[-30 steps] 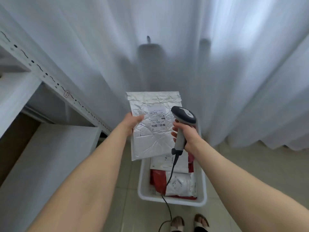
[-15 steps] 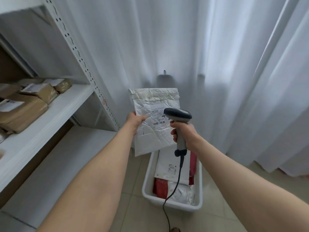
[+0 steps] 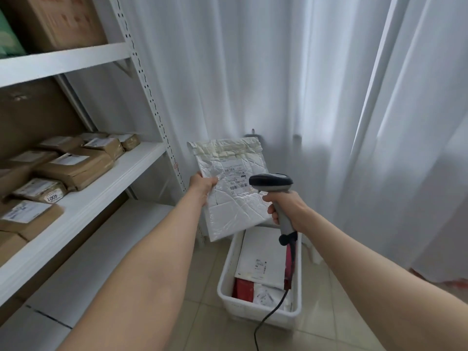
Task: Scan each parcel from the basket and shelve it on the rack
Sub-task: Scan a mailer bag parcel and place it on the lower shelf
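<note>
Holding the parcel (image 3: 234, 209) up in the left hand (image 3: 202, 184), over the far end of the basket (image 3: 225, 282) and just right of the rack (image 3: 101, 198) upright. It's a white bubble mailer, crinkled, taped along the top flap. Left thumb is pinching over its left edge at about mid-height; fingers are hidden behind. Right hand (image 3: 287, 209) is wrapping round the grip of the scanner (image 3: 271, 183), head pointing left across the label (image 3: 234, 179). No beam visible, so can't tell if a read is registering.

Handling, judging by looks:
- **Weight:** reading as light and flat, since a one-edge pinch is carrying it with no visible sag.
- **Stiffness:** skin is looking soft and padded, creasing everywhere, so it's likely flexing rather than staying stiff if swung.
- **Grip:** film is looking glossy, probably a bit slippery. An edge pinch is fine for scanning, weaker for a long reach.
- **Contents:** unknown, can't tell if fragile, so I'm avoiding any squeeze in the middle.

Where to hold: I'm favouring the edge seam or a corner, thumb on top, fingers under, clear of the label. For shelving, I'm thinking support it flat from below and slide it onto the bare front strip of the middle shelf (image 3: 121, 178), near the brown parcels (image 3: 76, 165).

More mailers (image 3: 263, 257) are waiting in the basket. The scanner cable (image 3: 268, 317) is trailing across it, worth minding on the next pick.
</note>
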Demonstrator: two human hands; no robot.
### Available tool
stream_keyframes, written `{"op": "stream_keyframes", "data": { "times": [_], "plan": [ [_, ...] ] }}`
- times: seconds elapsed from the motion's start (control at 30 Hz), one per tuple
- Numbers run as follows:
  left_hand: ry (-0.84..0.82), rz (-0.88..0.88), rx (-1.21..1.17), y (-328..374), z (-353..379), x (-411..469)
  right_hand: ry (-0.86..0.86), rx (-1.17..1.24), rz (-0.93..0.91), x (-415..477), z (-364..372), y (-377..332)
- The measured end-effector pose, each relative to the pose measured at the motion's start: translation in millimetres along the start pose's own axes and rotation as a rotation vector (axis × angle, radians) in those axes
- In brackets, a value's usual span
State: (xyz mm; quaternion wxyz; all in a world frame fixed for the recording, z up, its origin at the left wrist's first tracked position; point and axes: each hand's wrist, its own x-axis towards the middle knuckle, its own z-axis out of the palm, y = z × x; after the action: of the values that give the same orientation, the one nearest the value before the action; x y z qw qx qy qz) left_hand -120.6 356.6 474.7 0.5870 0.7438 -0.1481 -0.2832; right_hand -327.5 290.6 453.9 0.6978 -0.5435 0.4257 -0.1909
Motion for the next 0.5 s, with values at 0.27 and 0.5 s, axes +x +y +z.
{"op": "stream_keyframes", "data": {
  "times": [0.27,0.5],
  "plan": [
    [-0.017,-0.02,0.006,4.8,-39.4,4.0,-0.002,-0.105,-0.005,-21.5,27.6,-9.5],
    [-0.027,-0.022,-0.014,5.5,-68.3,14.2,-0.004,-0.052,-0.001,-30.6,56.5,-7.9]
  ]
}}
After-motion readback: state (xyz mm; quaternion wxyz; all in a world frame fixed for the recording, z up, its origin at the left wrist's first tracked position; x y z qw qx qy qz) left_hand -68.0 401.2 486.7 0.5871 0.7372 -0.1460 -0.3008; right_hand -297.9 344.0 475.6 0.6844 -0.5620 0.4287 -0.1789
